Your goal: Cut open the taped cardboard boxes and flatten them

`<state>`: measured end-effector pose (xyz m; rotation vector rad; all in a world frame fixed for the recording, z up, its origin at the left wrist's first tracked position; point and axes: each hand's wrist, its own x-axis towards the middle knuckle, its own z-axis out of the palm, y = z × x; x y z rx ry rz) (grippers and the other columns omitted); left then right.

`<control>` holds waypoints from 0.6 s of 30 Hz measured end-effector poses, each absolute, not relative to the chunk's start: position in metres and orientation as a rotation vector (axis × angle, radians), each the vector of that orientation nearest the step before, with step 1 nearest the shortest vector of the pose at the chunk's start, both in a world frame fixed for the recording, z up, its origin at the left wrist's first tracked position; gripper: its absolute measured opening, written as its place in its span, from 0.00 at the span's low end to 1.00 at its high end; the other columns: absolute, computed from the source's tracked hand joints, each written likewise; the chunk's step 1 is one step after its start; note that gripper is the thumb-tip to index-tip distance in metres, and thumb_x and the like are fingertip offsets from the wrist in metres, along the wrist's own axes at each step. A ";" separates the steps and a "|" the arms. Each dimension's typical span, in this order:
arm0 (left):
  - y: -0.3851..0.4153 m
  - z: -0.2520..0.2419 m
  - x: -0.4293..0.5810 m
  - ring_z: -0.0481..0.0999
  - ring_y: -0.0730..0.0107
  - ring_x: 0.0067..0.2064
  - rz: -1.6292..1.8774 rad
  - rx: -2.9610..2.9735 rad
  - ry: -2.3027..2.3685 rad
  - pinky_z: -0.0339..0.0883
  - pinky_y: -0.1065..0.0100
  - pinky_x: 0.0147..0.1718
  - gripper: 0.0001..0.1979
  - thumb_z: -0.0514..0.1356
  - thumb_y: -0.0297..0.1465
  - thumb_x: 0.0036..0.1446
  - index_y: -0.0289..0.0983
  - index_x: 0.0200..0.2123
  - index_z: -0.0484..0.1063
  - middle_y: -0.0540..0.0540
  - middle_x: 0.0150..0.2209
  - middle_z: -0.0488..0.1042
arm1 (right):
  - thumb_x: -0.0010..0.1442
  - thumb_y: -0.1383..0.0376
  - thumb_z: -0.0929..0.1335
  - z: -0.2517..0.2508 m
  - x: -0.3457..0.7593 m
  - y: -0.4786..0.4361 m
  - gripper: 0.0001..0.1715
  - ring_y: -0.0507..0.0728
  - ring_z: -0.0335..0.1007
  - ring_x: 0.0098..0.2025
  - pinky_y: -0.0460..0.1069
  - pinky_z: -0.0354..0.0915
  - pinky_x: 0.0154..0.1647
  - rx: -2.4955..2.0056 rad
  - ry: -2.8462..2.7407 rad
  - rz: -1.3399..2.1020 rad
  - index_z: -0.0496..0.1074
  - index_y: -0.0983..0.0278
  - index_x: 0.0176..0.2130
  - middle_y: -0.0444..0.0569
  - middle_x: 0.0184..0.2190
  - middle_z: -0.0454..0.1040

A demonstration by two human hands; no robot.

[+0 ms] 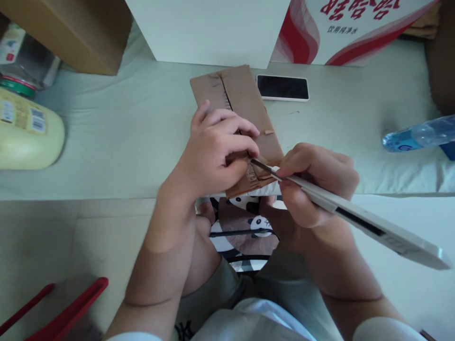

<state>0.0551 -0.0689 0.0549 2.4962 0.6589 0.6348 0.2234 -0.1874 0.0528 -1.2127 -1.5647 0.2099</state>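
Observation:
A flat brown cardboard box (pixel 245 94) lies at the edge of the pale green surface, with a dark slit along its length and torn, creased card near its front corner. My left hand (pixel 216 147) holds it from above, fingers bent and thumb curled in beside the slit. In my right hand (pixel 316 180) is a box cutter (pixel 341 208) with a long white handle. Its dark blade points left, the tip touching or just over the card beside my left fingertips; I cannot tell which.
Behind the cardboard lie a phone (pixel 283 88) and a white carton (pixel 213 31). A yellow bottle (pixel 28 132) and a clear jar (pixel 28 54) are at left, a water bottle (pixel 419 135) at right. Red handles (pixel 71 308) show at lower left, a panda-print stool (pixel 245 222) below.

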 end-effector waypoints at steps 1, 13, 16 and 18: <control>-0.069 0.054 0.055 0.77 0.49 0.59 0.632 2.500 0.658 0.46 0.28 0.74 0.14 0.56 0.26 0.52 0.49 0.32 0.79 0.52 0.49 0.83 | 0.47 0.72 0.66 0.053 0.223 -0.187 0.08 0.50 0.57 0.20 0.48 0.53 0.20 -1.223 -1.576 0.190 0.68 0.59 0.29 0.41 0.21 0.66; -0.073 0.057 0.057 0.78 0.51 0.57 0.698 2.474 0.649 0.48 0.23 0.71 0.15 0.53 0.24 0.53 0.44 0.32 0.79 0.52 0.48 0.84 | 0.47 0.74 0.66 0.051 0.214 -0.185 0.09 0.49 0.52 0.21 0.48 0.51 0.22 -1.273 -1.687 -0.030 0.66 0.60 0.28 0.41 0.23 0.64; -0.072 0.055 0.057 0.77 0.50 0.57 0.662 2.491 0.656 0.47 0.25 0.73 0.14 0.54 0.25 0.53 0.45 0.32 0.79 0.52 0.49 0.84 | 0.47 0.73 0.65 0.053 0.214 -0.184 0.09 0.49 0.51 0.20 0.48 0.51 0.21 -1.288 -1.682 -0.032 0.66 0.59 0.29 0.40 0.22 0.65; -0.071 0.055 0.057 0.77 0.50 0.58 0.647 2.496 0.671 0.46 0.26 0.73 0.14 0.54 0.25 0.53 0.46 0.32 0.79 0.52 0.49 0.84 | 0.47 0.73 0.65 0.055 0.213 -0.184 0.10 0.49 0.50 0.19 0.49 0.51 0.20 -1.315 -1.701 -0.033 0.66 0.59 0.29 0.40 0.22 0.65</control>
